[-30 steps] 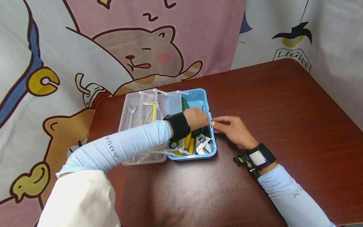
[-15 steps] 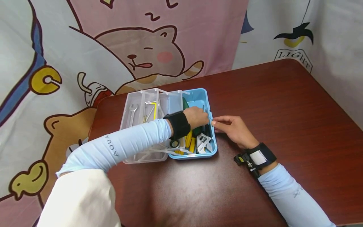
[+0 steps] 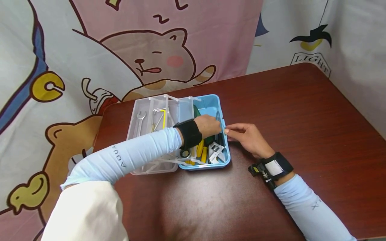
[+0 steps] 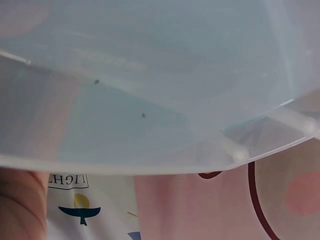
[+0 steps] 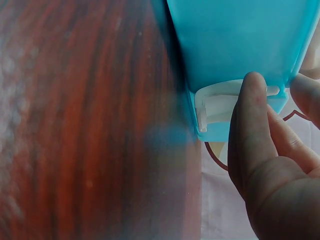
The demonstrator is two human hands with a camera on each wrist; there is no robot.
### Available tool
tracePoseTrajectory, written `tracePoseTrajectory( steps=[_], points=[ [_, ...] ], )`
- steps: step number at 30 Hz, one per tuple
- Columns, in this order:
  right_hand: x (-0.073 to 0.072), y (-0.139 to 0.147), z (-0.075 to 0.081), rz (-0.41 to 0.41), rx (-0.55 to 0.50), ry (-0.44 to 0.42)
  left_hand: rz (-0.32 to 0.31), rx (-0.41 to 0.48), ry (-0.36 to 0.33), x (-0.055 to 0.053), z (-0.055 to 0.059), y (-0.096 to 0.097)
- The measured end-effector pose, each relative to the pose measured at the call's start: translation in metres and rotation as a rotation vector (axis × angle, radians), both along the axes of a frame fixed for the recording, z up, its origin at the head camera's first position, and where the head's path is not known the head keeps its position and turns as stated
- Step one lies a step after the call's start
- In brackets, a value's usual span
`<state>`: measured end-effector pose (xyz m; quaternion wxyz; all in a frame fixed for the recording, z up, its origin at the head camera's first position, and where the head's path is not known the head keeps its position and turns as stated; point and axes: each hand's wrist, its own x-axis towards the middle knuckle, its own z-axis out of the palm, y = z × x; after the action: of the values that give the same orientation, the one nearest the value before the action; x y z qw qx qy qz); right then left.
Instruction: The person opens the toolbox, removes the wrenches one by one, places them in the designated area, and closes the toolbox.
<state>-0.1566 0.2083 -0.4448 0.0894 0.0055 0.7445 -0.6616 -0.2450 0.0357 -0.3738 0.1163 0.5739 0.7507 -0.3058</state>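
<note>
A blue toolbox (image 3: 227,160) stands on the table with translucent trays (image 3: 130,132) spread to its left. My left hand (image 3: 208,125) reaches over the trays into the box near its right wall; its fingertips are hidden. Through the left wrist view a translucent tray fills most of the frame, with part of the left hand (image 4: 21,207) at lower left. My right hand (image 3: 251,139) is at the box's outer right wall, thumb and fingers extended. In the right wrist view its fingertips (image 5: 254,87) touch the wall around a white latch (image 5: 220,106).
Inside the box lie an adjustable wrench (image 3: 214,154), yellow handles (image 3: 204,154) and a dark green item (image 3: 196,111). The trays hold a combination wrench (image 3: 140,122) and a yellow hex key (image 3: 164,117). A printed cloth (image 3: 223,36) hangs behind the table (image 3: 301,117).
My left hand has shifted very slightly to the left, and more of a thin metal tool shows beside it. The right hand stays at the box wall.
</note>
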Motion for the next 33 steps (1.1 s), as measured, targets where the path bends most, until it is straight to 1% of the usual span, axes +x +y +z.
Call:
tracePoseTrajectory(
  steps=[4,10,14,19,23,29,33],
  points=[
    [-0.001,-0.001,0.0,-0.003,-0.004,0.002,0.005,0.006,-0.005,-0.001,0.0,-0.001],
    [-0.001,-0.002,0.001,0.003,-0.008,-0.001,0.038,0.056,-0.038,-0.003,0.001,-0.003],
    [-0.001,-0.002,0.001,0.005,-0.004,-0.003,0.047,0.079,-0.041,-0.003,0.003,-0.006],
    [-0.001,-0.001,0.001,0.0,0.003,-0.002,0.042,0.085,-0.028,-0.003,0.009,-0.006],
    [-0.001,-0.001,0.001,-0.002,0.008,0.0,0.047,0.086,-0.03,-0.002,0.014,-0.008],
    [0.0,-0.001,0.001,-0.011,0.009,-0.008,0.073,0.14,-0.069,-0.002,0.024,-0.014],
    [0.0,-0.001,0.0,-0.006,0.023,-0.001,0.089,0.173,-0.091,0.003,0.031,-0.015]
  ],
)
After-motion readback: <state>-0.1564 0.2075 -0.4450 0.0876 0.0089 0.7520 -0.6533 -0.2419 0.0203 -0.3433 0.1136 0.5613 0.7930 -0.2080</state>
